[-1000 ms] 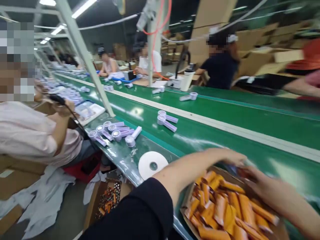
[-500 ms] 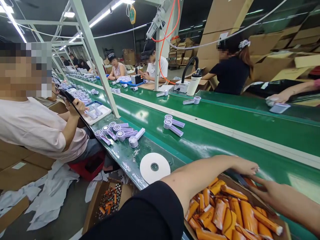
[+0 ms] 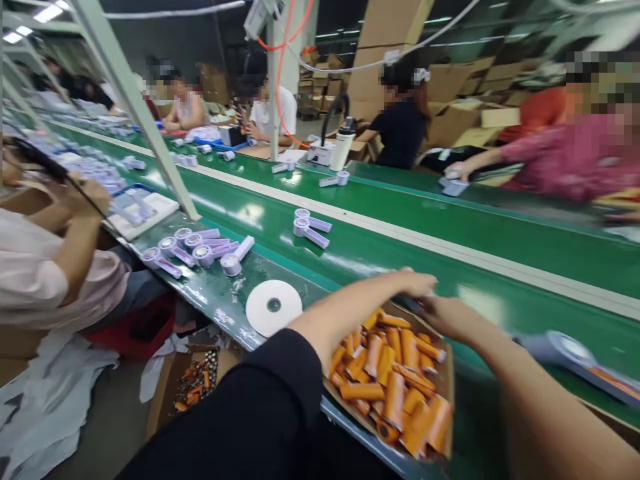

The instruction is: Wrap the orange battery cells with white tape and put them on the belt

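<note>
Orange wrapped cylinders (image 3: 395,393) fill a cardboard box (image 3: 447,407) at the bench edge. At the far rim of the box, my left hand (image 3: 417,283) and my right hand (image 3: 443,313) come close together. A dark object (image 3: 413,303), too blurred to name, shows between them. The fingers of both hands are smeared and partly hidden, so their grip does not show. To the right of my right forearm lies a grey device (image 3: 565,353) with a round head and an orange part along its handle.
A white disc roll (image 3: 273,308) and several lilac handheld fans (image 3: 203,255) lie on the bench to the left. Two more fans (image 3: 301,227) rest on the green belt (image 3: 380,247). A person (image 3: 60,267) sits at left; others work across the belt.
The view has swung right, bringing the grey device and a person in pink further into sight. My two hands have come closer together above the box's far rim.
</note>
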A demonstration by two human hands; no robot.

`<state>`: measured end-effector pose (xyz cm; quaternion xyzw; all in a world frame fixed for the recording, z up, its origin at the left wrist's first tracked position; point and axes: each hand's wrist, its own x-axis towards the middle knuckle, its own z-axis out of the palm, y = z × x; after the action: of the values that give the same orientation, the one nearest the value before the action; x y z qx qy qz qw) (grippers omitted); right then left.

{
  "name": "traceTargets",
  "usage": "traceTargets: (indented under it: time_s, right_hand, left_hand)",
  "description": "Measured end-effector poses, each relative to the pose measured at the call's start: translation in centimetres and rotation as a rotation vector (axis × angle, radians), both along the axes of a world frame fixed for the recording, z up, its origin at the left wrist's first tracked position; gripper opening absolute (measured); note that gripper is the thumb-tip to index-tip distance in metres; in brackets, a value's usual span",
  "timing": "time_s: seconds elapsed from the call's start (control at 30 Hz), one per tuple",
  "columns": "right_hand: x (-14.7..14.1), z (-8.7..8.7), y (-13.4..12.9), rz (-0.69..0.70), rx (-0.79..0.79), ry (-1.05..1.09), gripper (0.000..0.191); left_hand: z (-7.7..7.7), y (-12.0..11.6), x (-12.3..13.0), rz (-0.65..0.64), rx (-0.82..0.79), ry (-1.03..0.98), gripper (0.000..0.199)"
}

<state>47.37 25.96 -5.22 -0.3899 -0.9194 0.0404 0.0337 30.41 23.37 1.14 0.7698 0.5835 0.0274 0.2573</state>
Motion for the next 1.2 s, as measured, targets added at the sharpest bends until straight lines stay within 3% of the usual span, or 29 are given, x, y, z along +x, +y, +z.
traceTargets:
  time_s: [0.1,0.17,0.3,0.37,0.43,0.5,0.57,0.67,0.73,0.83,0.93,1.0,1.07,1.13,1.2]
  right_hand:
    - [0.1,2.3,-1.5,-0.103,-0.035,-0.183,0.029]
    - [0.7,3.2,-2.0,-0.209,-0.019,-0.257,0.038]
    - [1.9,4.1,-2.4,-0.318,-0.052,-0.273,0.041]
    - [1.8,4.7,-2.9,-0.345,-0.095,-0.291,0.040]
    - [0.9,5.9,-4.5,-0.344,-0.073,-0.253,0.039]
    - [-0.8,7.4,-7.9,-0.273,-0.022,-0.074,0.037]
    - [-3.0,8.7,-13.1,-0.137,-0.072,0.202,0.037]
    - [-6.2,8.9,-22.7,0.049,-0.434,0.491,0.044]
    - [-8.2,7.4,-28.5,0.122,-0.648,0.615,0.053]
    - [-10.8,3.7,-34.4,0.296,-0.907,0.716,0.038]
    - [-11.9,0.5,-36.5,0.394,-0.944,0.699,0.044]
    - [-11.6,-0.4,-36.5,0.299,-0.893,0.716,0.040]
    - [-10.8,0.0,-35.8,0.112,-0.852,0.782,0.038]
    - [-10.0,1.0,-35.1,-0.040,-0.804,0.825,0.056]
    - [-9.6,1.7,-34.8,-0.009,-0.770,0.802,0.047]
  left_hand:
    - [1.1,-3.0,-2.0,0.053,0.110,-0.029,0.041]
    - [1.2,-7.0,-5.1,0.063,0.200,-0.055,0.047]
    - [-0.1,-19.7,-15.5,0.042,0.372,-0.082,0.040]
    - [-1.3,-26.1,-21.2,0.068,0.429,-0.061,0.047]
    - [-2.8,-31.0,-25.5,0.066,0.445,-0.027,0.054]
    - [-4.2,-34.2,-27.7,0.076,0.467,0.006,0.053]
    - [-5.2,-35.9,-27.5,0.113,0.521,0.031,0.050]
    - [-5.2,-37.2,-24.7,0.169,0.712,0.065,0.055]
    - [-4.6,-37.7,-22.5,0.167,0.852,0.077,0.061]
    - [-4.0,-38.0,-20.7,0.133,0.933,0.019,0.071]
    - [-4.3,-37.6,-20.5,0.164,0.957,-0.087,0.077]
    - [-4.7,-37.4,-20.6,0.170,0.988,-0.097,0.078]
    - [-5.2,-37.4,-20.4,0.136,1.027,-0.061,0.077]
    - [-5.6,-37.5,-19.8,0.106,1.062,-0.019,0.075]
    - [-5.8,-37.7,-19.3,0.101,1.076,0.009,0.074]
